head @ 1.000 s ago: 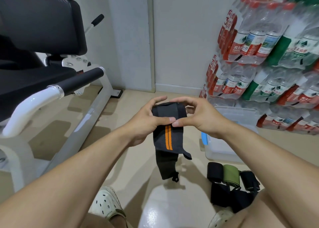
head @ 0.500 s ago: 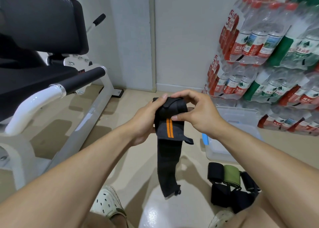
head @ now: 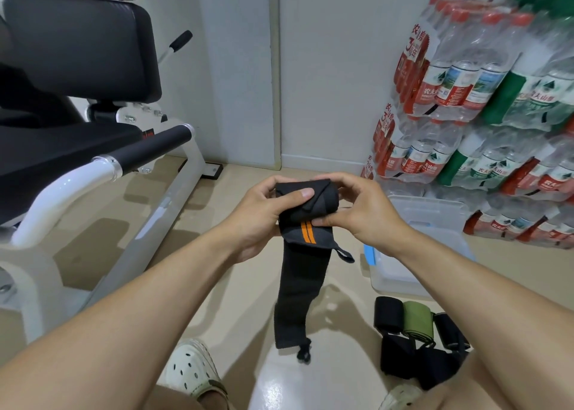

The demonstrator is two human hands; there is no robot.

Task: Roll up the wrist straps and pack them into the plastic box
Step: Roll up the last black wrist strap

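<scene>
Rolling the dark wrist strap [head: 299, 273] from its top end, I hold the wound part up at chest height so the loose tail can hang straight down and feed in without twisting. My left hand [head: 261, 211] wraps round the roll's near end, thumb pressed flat across the front to keep the turns from springing open. My right hand [head: 357, 211] grips the other end, fingers curled over the top and thumb pinching just above the orange stripes [head: 307, 233], which I judge is where the next turn gets taken up. Most of the strap is still unrolled, its end loop dangling well below both hands, above the floor [head: 236, 298].

Below and to the right of my right hand sits the clear plastic box [head: 425, 270] on the floor, lying close so a finished roll drops in easily. Nearer me, below that hand, other straps [head: 417, 335] wait in a small heap, black and green.
</scene>
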